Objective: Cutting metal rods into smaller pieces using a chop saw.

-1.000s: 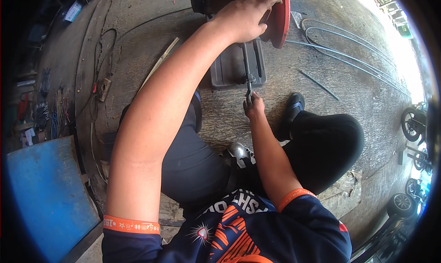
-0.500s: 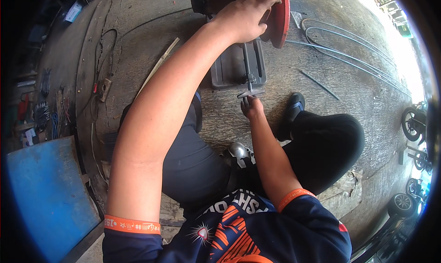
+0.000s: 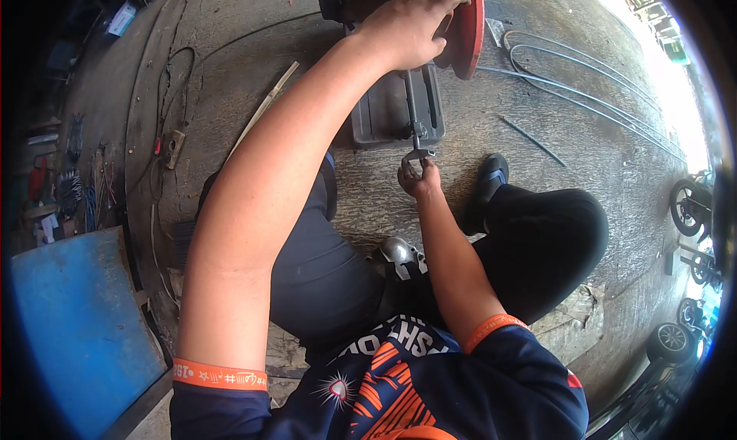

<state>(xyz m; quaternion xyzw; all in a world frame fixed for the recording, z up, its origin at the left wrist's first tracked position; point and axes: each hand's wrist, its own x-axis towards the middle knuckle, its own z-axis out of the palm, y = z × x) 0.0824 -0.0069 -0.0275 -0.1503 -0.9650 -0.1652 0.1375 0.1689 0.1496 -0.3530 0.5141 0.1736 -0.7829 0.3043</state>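
Grey metal crossbar handle (image 3: 417,155), upper centre, sits turned since half-second ago; right hand (image 3: 420,182) half-curls fingers against it; left hand (image 3: 403,34) at red disc-shaped guard (image 3: 470,29); both grips unclear.

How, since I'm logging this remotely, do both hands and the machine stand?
Left hand at the red guard. Right hand at the small metal handle. Left forearm partly hides the machine base.

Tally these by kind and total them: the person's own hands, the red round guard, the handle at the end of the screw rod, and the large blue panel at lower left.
Hands: 2 (left hand, right hand)
Red round guard: 1
Screw-rod handle: 1
Large blue panel: 1
Total: 5
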